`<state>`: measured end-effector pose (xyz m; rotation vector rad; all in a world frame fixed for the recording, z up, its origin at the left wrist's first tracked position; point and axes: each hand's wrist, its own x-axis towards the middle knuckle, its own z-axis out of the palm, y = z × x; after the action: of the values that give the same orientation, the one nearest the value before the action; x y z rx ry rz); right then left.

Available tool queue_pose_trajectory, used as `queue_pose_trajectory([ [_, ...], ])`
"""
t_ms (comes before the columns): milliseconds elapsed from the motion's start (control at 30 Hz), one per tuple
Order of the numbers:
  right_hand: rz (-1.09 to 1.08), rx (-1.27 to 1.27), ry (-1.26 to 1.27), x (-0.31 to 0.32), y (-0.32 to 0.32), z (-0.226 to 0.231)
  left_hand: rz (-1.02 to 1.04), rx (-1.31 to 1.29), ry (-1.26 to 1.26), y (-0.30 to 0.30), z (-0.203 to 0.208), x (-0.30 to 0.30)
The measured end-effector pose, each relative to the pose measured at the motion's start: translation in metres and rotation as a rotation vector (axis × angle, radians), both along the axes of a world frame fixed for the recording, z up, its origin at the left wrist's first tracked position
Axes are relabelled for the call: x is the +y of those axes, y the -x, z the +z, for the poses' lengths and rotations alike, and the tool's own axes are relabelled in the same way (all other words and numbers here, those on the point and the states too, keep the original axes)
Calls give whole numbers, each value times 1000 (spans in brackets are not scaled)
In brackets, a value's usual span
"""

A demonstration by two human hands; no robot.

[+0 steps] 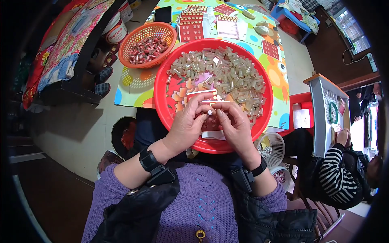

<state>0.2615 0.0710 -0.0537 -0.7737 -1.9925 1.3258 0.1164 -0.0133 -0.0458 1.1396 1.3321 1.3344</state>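
Over the near side of a red plastic basin (158,87), my two hands meet at the fingertips. My left hand (187,123) is closed, pinching a small whitish, shiny piece (210,112) between thumb and forefinger; it looks like the end of a small clear tube. Beside it, my right hand (236,126) has thumb and forefinger pressed together, and what they hold is hidden. Under the hands lies a red card (190,96) with gold dots, partly covered by my fingers. Many short clear tubes (239,77) are heaped along the far and right side of the basin.
An orange basket (172,45) of small red-wrapped pieces stands beside the basin. Behind are stacks of red cards (191,31) and a black phone (163,14). A white basket (282,150) is at lower right. Another person (338,174) sits right, hands at a grey tray (320,117).
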Motion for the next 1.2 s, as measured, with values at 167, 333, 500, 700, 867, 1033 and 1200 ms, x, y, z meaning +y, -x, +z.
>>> queue_pose_trajectory([
  [167,-1,-20,-62,0,1,4,-3,-181,51,-2,0,4],
  [333,-73,9,-127,-2,2,1,74,33,-4,-4,-1,4],
  [500,-72,-62,42,-1,-3,-3,143,283,-75,-2,-3,6],
  [700,17,108,476,-2,0,5,108,465,-104,4,-3,6],
  [867,53,144,557,1,-4,1,43,481,-112,4,-2,7],
  [1033,51,171,595,0,-5,4,30,466,-72,4,3,6],
  [1200,31,147,508,1,-5,2,42,476,-108,4,-2,5],
])
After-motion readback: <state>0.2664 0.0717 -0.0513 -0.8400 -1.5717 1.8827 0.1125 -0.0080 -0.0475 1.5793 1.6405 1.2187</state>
